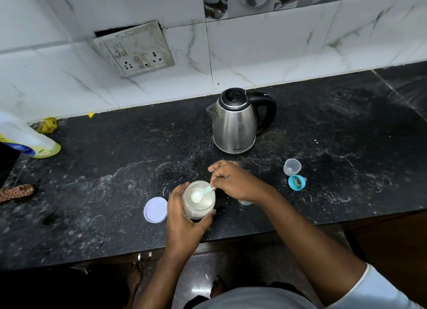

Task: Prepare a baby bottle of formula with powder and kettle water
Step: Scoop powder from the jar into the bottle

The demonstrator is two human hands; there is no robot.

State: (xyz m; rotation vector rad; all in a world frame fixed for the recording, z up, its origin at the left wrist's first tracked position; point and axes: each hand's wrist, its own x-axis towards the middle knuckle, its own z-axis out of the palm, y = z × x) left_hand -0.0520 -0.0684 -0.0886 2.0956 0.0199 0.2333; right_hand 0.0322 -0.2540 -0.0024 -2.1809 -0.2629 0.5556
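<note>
Here, scoop (200, 193) in right hand (235, 181), above left-held jar (199, 201).

The clear powder jar (198, 203) stands open near the worktop's (323, 135) front edge, a pale scoop (197, 196) heaped with powder in its mouth, its white lid (155, 209) flat just left. The steel kettle (235, 123) stands behind; the clear cap (292, 167) and teal ring (297, 182) lie right.
</note>
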